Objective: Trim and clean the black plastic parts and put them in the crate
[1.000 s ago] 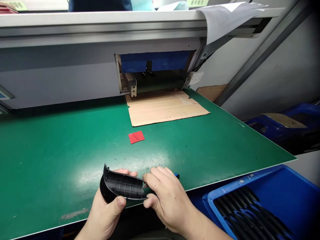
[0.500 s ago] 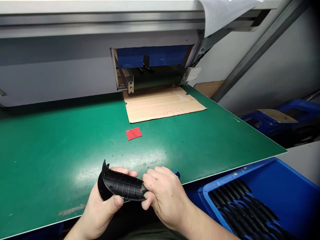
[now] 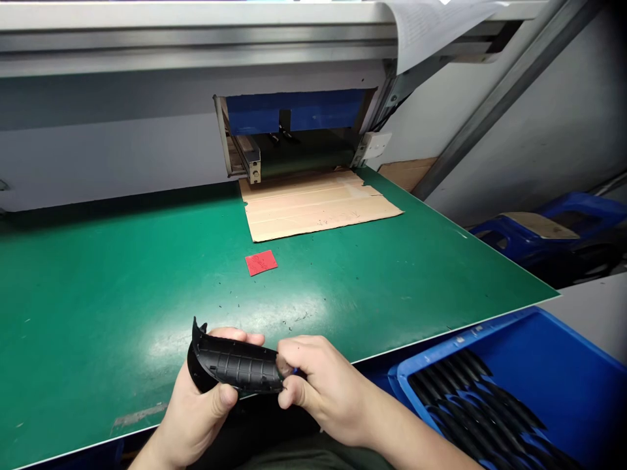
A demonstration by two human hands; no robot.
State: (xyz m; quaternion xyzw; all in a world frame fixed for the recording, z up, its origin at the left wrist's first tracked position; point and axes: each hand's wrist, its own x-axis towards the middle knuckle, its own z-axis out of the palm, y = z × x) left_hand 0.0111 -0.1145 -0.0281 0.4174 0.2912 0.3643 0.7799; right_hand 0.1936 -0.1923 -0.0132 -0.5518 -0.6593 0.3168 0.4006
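Observation:
A curved black plastic part [image 3: 230, 365] with a ribbed inner face is held over the near edge of the green table [image 3: 122, 274]. My left hand [image 3: 198, 405] grips it from below, thumb on its lower rim and fingers behind it. My right hand [image 3: 321, 385] is closed at the part's right end, pinching a small blue-handled tool [image 3: 294, 370] that is mostly hidden in the fingers.
A small red square [image 3: 261, 262] and a flat cardboard sheet [image 3: 318, 203] lie farther back, before an opening in the grey machine [image 3: 294, 130]. A blue bin [image 3: 494, 391] of black parts stands at the lower right. More blue crates [image 3: 553, 228] are at the right.
The part and both hands have shifted slightly left and down in view. My right hand has closed tighter, and the tool's blue end no longer shows beyond the fingers.

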